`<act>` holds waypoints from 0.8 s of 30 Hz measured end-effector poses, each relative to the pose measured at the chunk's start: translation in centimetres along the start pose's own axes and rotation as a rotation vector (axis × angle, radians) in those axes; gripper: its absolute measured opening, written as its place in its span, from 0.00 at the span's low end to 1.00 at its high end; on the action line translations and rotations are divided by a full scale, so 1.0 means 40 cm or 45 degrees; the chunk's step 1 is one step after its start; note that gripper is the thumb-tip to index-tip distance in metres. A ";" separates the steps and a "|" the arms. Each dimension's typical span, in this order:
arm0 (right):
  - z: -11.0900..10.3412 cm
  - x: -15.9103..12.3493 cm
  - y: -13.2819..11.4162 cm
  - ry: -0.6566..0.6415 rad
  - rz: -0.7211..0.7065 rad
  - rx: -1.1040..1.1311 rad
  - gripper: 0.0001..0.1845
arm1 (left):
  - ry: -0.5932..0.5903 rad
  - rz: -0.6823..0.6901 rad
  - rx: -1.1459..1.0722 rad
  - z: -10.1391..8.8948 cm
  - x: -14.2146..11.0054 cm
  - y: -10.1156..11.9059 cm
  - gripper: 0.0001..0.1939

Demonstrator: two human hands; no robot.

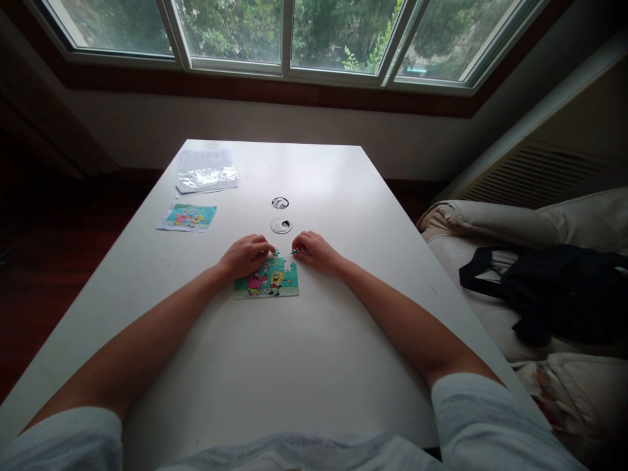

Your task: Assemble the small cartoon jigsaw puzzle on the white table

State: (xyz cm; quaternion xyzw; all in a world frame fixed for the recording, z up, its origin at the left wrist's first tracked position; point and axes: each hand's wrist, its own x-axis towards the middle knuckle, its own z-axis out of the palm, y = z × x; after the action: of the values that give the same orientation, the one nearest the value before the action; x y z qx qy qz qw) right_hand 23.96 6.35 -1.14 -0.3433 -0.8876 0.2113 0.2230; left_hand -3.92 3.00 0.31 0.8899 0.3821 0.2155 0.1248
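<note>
A small jigsaw puzzle with cartoon figures on a teal ground lies on the white table, its upper right part showing gaps. My left hand rests over its upper left edge with fingers bent together; a teal puzzle piece shows at its fingertips. To the right, my right hand is closed in a pinch on another small teal puzzle piece, just above the puzzle's upper right corner. My fingers partly hide both pieces.
Two round discs lie beyond my hands. At the left are a printed picture sheet and papers in a clear plastic sleeve. A sofa with a black cloth item stands along the right side; windows are ahead.
</note>
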 end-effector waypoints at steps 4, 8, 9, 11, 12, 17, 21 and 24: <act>0.007 -0.002 -0.003 0.052 0.070 0.268 0.06 | -0.040 0.054 0.056 -0.002 0.001 0.010 0.14; 0.008 0.001 0.002 0.112 0.235 0.566 0.10 | -0.056 0.052 0.038 -0.006 0.000 0.013 0.15; 0.008 0.002 0.002 0.120 0.248 0.595 0.10 | -0.061 0.051 0.032 -0.006 0.000 0.013 0.14; 0.007 0.005 0.002 0.122 0.256 0.628 0.10 | -0.074 0.048 0.023 -0.008 0.000 0.013 0.14; 0.006 0.005 0.001 0.116 0.258 0.640 0.10 | -0.080 0.048 0.020 -0.009 0.000 0.013 0.14; 0.007 0.005 -0.001 0.099 0.260 0.653 0.11 | -0.098 0.065 0.025 -0.010 0.000 0.014 0.15; 0.006 0.005 -0.002 0.091 0.254 0.636 0.10 | -0.097 0.064 0.025 -0.009 0.000 0.016 0.15; 0.002 0.004 -0.003 0.062 0.246 0.662 0.10 | -0.095 0.060 0.025 -0.009 0.000 0.017 0.15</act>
State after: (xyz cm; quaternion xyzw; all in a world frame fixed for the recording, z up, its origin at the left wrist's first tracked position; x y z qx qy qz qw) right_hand 23.75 6.35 -1.09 -0.3626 -0.7611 0.4439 0.3036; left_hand -3.67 2.56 0.88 0.9073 0.3583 0.1812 0.1252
